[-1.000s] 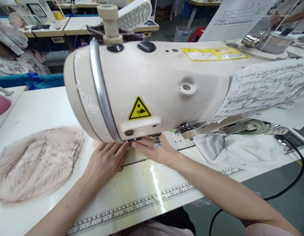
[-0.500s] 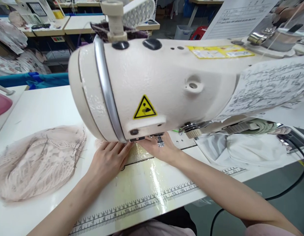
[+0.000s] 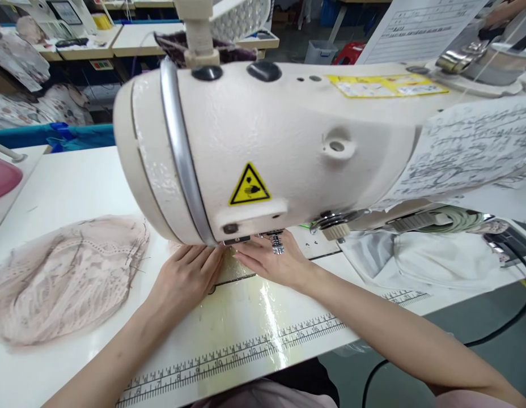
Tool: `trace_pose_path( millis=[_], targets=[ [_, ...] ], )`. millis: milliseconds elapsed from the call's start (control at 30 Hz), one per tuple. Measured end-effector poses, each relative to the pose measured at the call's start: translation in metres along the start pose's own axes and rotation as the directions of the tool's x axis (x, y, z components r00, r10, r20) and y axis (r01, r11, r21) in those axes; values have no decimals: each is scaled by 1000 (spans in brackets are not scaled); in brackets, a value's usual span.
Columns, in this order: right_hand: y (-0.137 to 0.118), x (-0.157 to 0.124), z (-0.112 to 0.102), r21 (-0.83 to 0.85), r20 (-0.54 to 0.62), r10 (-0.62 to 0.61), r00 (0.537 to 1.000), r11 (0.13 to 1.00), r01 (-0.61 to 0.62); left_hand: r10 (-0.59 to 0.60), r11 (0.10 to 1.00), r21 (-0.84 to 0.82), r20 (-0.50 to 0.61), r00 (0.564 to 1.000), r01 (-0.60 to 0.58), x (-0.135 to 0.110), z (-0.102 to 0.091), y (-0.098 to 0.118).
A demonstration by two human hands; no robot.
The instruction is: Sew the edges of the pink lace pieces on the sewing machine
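Observation:
A cream sewing machine head (image 3: pixel 263 147) fills the middle of the view, with a yellow warning sticker (image 3: pixel 249 185) on its front. Both my hands reach under it. My left hand (image 3: pixel 184 277) lies flat on the white table, fingers stretched toward the needle area. My right hand (image 3: pixel 274 262) lies flat too, fingers pointing left and touching the left fingertips. What lies under the fingertips is hidden by the machine head. A pile of pale pink lace pieces (image 3: pixel 63 277) rests on the table left of my left hand.
A printed ruler strip (image 3: pixel 229 357) runs along the table's (image 3: pixel 76 181) front edge. White fabric (image 3: pixel 416 260) and a patterned paper (image 3: pixel 462 150) lie at the right. A black cable (image 3: pixel 492 340) hangs off the right side. Other work tables stand behind.
Both hands stay under the machine head, with only small shifts. The view has moved slightly.

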State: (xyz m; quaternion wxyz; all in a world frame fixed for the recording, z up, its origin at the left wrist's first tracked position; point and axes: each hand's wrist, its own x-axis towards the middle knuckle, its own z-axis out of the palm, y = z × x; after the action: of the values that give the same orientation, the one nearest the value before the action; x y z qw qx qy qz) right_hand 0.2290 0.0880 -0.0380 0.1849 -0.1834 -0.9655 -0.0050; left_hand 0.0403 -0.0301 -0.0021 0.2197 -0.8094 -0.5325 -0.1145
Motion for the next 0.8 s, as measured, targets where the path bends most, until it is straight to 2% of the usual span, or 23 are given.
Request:
trace_pose_path(
  millis=[133, 333, 433, 667, 800],
  targets=[
    [-8, 2, -7, 56, 12, 52, 999, 997, -52, -73, 997, 6, 19, 997, 73, 2, -1, 2],
    [-11, 9, -19, 78, 149, 92, 984, 991, -105, -107, 994, 1, 47, 993, 107, 1, 2, 1],
    [-13, 10, -19, 78, 182, 115, 977, 988, -131, -121, 993, 13, 69, 990, 120, 1, 2, 1],
    [-15, 10, -14, 90, 203, 150, 968, 981, -171, -141, 990, 40, 120, 983, 137, 0, 3, 1],
    [-16, 8, -9, 22, 113, 141, 984, 989, -145, -170, 986, 30, 176, 970, 167, -1, 4, 1]
  ],
)
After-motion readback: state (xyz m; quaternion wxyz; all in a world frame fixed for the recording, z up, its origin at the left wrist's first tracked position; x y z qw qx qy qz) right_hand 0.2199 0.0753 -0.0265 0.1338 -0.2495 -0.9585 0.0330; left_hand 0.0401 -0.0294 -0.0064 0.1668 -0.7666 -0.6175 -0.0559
